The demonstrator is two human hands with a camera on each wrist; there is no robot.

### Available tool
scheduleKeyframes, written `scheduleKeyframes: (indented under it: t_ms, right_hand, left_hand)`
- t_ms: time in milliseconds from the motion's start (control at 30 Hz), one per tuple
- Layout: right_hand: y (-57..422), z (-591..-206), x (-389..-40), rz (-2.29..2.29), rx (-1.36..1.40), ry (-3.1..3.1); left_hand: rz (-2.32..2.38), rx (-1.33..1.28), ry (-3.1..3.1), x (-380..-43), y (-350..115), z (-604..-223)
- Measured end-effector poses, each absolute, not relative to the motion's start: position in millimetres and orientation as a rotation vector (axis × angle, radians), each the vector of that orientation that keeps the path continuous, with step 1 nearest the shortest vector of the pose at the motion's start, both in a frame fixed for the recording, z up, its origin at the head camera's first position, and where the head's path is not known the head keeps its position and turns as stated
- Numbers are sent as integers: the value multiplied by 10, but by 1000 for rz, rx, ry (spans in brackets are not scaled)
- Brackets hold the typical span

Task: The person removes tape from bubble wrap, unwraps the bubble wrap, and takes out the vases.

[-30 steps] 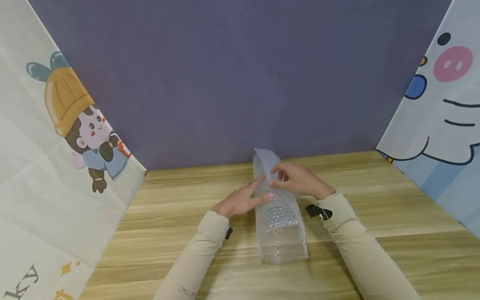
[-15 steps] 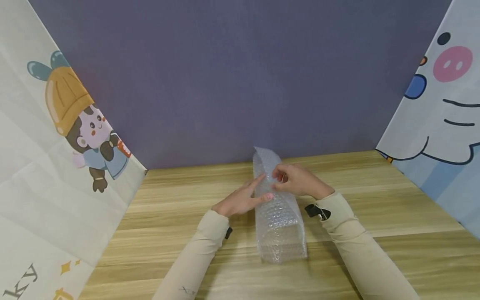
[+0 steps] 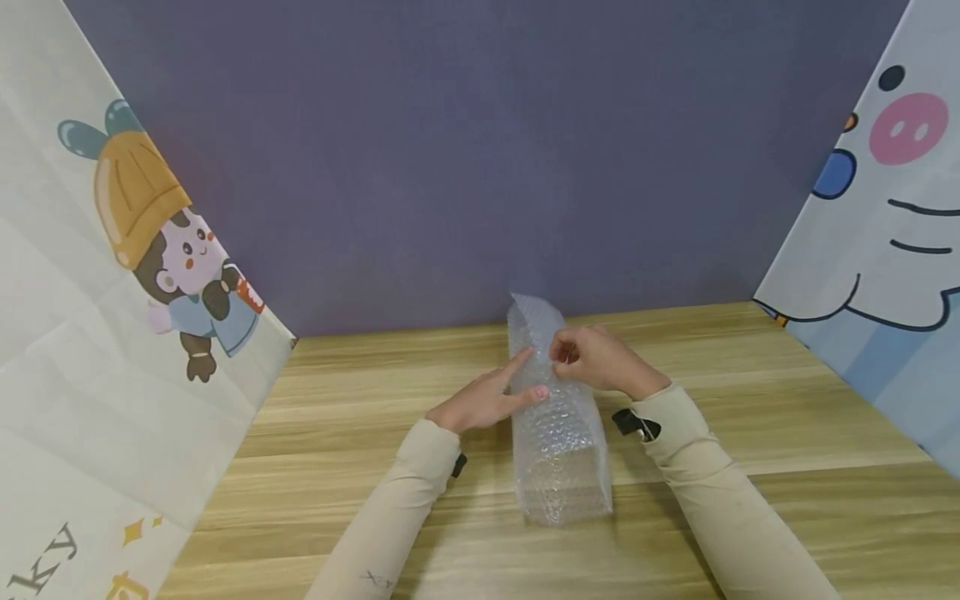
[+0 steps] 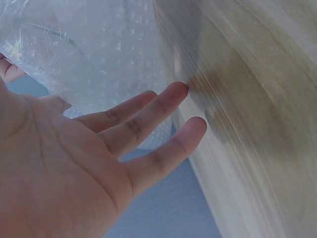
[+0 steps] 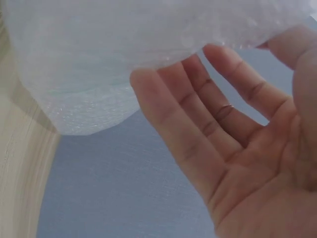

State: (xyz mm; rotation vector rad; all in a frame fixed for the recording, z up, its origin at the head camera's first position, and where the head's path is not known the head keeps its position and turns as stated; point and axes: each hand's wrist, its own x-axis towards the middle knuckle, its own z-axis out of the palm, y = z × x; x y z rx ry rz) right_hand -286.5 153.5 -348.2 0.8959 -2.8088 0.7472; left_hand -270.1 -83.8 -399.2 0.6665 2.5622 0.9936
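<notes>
A rolled or folded length of clear bubble wrap [image 3: 558, 450] lies on the wooden table, its far end standing up near the back wall. From the left, my left hand [image 3: 483, 400] rests on it with thumb and index finger spread over the top. The left wrist view shows the other fingers of my left hand [image 4: 138, 134] extended beside the wrap [image 4: 119, 49]. On the opposite side, my right hand [image 3: 596, 358] pinches the upper layer's edge between thumb and curled fingers. In the right wrist view, fingertips of my right hand [image 5: 218, 114] meet the edge of the wrap [image 5: 99, 59].
A purple-grey wall [image 3: 480, 167] rises behind the wooden table [image 3: 337, 442]. White panels with cartoon prints flank it, one on the left [image 3: 67, 308] and one on the right [image 3: 900, 233]. Dark straps [image 3: 637, 423] show at both wrists.
My right hand has drawn slightly to the right, its fingers curling closer together at the wrap's edge. The left hand holds nearly the same place on the wrap.
</notes>
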Motion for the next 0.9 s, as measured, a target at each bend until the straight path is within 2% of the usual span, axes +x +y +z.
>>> scheduleKeyframes:
  t_ms: [900]
  right_hand:
    - [1489,-3611,-2885,635,828,-2679]
  left_hand:
    - [1005,623,2546,-2699,-783,-4009]
